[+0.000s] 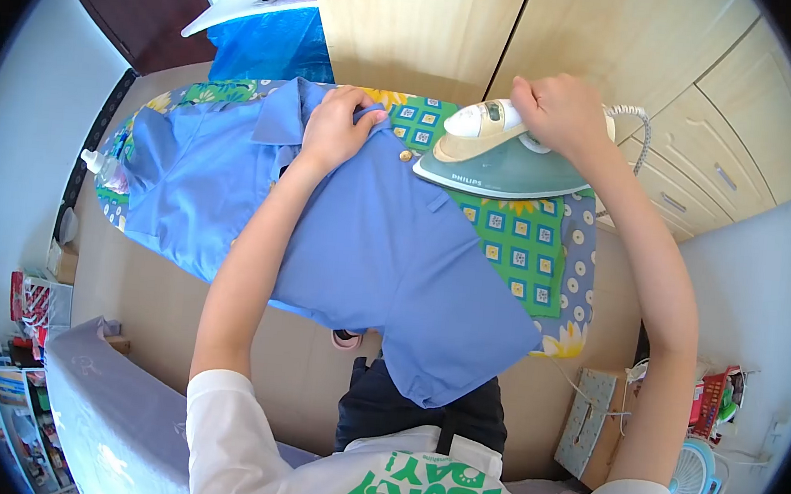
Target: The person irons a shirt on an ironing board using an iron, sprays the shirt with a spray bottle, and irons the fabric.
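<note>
A blue shirt (350, 234) lies spread over a patterned ironing board (580, 262), its lower part hanging over the near edge. My left hand (338, 129) is closed on the shirt near its collar, at the board's far side. To the right, my right hand (559, 111) is wrapped round the handle of a green and white iron (504, 167). The iron's tip points left and sits at the shirt's edge, close to a gold button (405, 156). Whether its soleplate touches the cloth I cannot tell.
A spray bottle (106, 169) lies at the board's left end. Behind the board stand wooden cabinets (412, 35). The iron's cord (646, 141) curls down at the right. A blue fan (695, 480) and a box (590, 425) are at the lower right, a covered bed (113, 411) at the lower left.
</note>
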`<state>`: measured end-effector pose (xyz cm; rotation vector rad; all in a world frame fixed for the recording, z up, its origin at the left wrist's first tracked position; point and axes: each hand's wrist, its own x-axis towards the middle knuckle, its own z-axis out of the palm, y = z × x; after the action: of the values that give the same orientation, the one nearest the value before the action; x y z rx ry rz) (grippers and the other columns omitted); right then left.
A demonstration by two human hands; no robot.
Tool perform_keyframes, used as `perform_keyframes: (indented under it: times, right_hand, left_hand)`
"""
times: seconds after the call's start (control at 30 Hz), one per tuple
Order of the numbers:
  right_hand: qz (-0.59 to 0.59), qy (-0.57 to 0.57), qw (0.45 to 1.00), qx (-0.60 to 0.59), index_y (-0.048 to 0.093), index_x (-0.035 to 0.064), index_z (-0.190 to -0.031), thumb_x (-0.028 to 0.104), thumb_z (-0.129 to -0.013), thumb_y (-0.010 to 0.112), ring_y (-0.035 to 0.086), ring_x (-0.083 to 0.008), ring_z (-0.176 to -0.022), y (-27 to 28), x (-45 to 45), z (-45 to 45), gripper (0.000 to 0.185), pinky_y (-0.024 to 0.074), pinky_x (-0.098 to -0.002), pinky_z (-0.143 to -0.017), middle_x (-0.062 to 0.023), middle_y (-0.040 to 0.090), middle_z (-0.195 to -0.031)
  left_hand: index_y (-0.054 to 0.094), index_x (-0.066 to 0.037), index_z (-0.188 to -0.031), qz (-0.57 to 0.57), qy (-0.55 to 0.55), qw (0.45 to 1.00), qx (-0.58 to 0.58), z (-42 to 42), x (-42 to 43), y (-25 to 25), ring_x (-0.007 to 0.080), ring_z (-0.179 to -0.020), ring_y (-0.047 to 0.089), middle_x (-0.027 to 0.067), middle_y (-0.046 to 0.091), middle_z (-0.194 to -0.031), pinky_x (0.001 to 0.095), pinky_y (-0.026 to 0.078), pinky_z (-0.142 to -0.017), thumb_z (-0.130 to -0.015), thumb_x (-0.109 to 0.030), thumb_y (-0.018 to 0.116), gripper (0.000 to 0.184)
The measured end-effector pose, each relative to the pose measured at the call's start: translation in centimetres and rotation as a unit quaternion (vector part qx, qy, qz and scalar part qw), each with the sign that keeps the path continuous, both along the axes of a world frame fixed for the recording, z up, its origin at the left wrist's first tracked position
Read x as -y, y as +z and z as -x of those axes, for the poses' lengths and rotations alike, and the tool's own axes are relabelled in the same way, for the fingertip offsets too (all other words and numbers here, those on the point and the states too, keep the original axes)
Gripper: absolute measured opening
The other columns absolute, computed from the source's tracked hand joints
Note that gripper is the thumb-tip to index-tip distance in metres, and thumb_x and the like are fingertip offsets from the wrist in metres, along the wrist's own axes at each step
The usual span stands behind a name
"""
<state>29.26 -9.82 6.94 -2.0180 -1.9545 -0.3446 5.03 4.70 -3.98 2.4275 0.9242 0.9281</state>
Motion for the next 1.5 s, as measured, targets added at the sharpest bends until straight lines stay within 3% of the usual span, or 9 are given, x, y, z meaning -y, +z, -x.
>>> perform_keyframes:
  times: [0.1,0.17,0.43,0.83,0.9,1.03,1.2,1.3,1.5]
  right_hand:
    - [-0.048,0.021,0.999,0.007,0.06,0.0032,-0.053,0.031,-0.087,0.042,0.051,-0.0312,-0.044,-0.4,-0.1,-0.2,0.048,0.0429,-0.0417,-0.046,-0.0137,0.052,-0.047]
    - [-0.067,0.005,0.998,0.009,0.06,0.0032,-0.053,0.031,-0.087,0.043,0.051,-0.0311,-0.043,-1.1,-0.6,-0.3,0.047,0.0427,-0.0419,-0.045,-0.0139,0.051,-0.047]
    - [-0.106,-0.056,0.993,0.002,0.06,0.0027,-0.053,0.031,-0.086,0.043,0.051,-0.0324,-0.042,-1.2,-0.7,0.4,0.047,0.0434,-0.0426,-0.044,-0.0154,0.053,-0.048]
    - [-0.02,0.007,1.0,-0.014,0.06,0.0024,-0.053,0.031,-0.085,0.043,0.053,-0.0329,-0.045,-0.3,-0.3,-0.1,0.046,0.0444,-0.0422,-0.047,-0.0157,0.052,-0.048]
    - [-0.071,-0.042,0.997,0.004,0.061,0.0021,-0.055,0.031,-0.085,0.042,0.053,-0.0335,-0.045,-1.0,-1.0,0.0,0.045,0.0443,-0.0427,-0.048,-0.0157,0.053,-0.05]
    - [-0.05,-0.071,0.996,-0.005,0.061,0.0012,-0.057,0.032,-0.085,0.042,0.054,-0.0344,-0.047,-0.7,-1.2,0.0,0.046,0.0452,-0.0434,-0.05,-0.0163,0.055,-0.052]
    - [-0.021,-0.117,0.989,-0.093,0.062,0.0012,-0.062,0.035,-0.086,0.04,0.059,-0.0329,-0.059,0.7,-0.4,-0.1,0.047,0.0474,-0.0418,-0.058,-0.0162,0.059,-0.06]
    - [0.044,-0.143,0.985,-0.09,0.062,0.0017,-0.065,0.039,-0.088,0.04,0.059,-0.0316,-0.06,1.6,0.3,-1.1,0.049,0.0455,-0.0414,-0.058,-0.016,0.06,-0.063]
    - [0.006,-0.061,0.987,-0.149,0.058,0.0007,-0.056,0.04,-0.09,0.045,0.052,-0.0313,-0.048,2.4,2.9,-1.3,0.054,0.0389,-0.0403,-0.049,-0.0158,0.052,-0.051]
  left_hand:
    - [0.061,-0.002,-0.082,0.001,0.0,1.0,0.011,0.0,0.0,-0.1,0.0311,-0.095,0.056,0.0118,0.061,-0.091,0.0397,0.045,-0.08,-0.081,-0.024,0.068,0.023]
    - [0.06,-0.003,-0.086,-0.034,0.0,0.999,0.002,0.0,-0.2,-0.3,0.0269,-0.087,0.056,0.011,0.059,-0.088,0.0347,0.045,-0.076,-0.084,-0.021,0.067,0.02]
    - [0.06,-0.002,-0.086,-0.048,-0.004,0.999,0.003,0.0,-0.1,-0.4,0.028,-0.089,0.057,0.0114,0.06,-0.089,0.0351,0.045,-0.077,-0.083,-0.02,0.067,0.02]
    - [0.061,-0.002,-0.087,-0.034,-0.002,0.999,0.004,0.1,-0.3,-0.4,0.0265,-0.085,0.056,0.0106,0.06,-0.087,0.0346,0.045,-0.073,-0.084,-0.022,0.067,0.021]
    - [0.061,-0.002,-0.087,-0.038,-0.001,0.999,-0.001,0.0,-0.2,-0.5,0.0265,-0.085,0.056,0.0106,0.06,-0.087,0.0346,0.045,-0.073,-0.084,-0.022,0.067,0.021]
    - [0.061,-0.002,-0.086,-0.032,0.002,0.999,0.0,0.1,-0.1,-0.3,0.0268,-0.084,0.056,0.0108,0.06,-0.087,0.0346,0.045,-0.073,-0.084,-0.021,0.068,0.021]
    - [0.061,-0.002,-0.086,-0.031,-0.003,0.999,0.013,0.1,-0.2,-0.4,0.0272,-0.085,0.056,0.0112,0.06,-0.087,0.0346,0.045,-0.074,-0.083,-0.021,0.067,0.02]
    - [0.061,-0.002,-0.087,-0.051,-0.01,0.998,0.026,0.1,-0.2,-0.3,0.0276,-0.086,0.057,0.0118,0.06,-0.088,0.0345,0.045,-0.075,-0.084,-0.021,0.067,0.02]
    - [0.061,-0.002,-0.088,-0.029,0.009,1.0,0.004,-0.1,0.3,0.0,0.0311,-0.09,0.057,0.0139,0.06,-0.09,0.0382,0.046,-0.078,-0.084,-0.022,0.066,0.021]
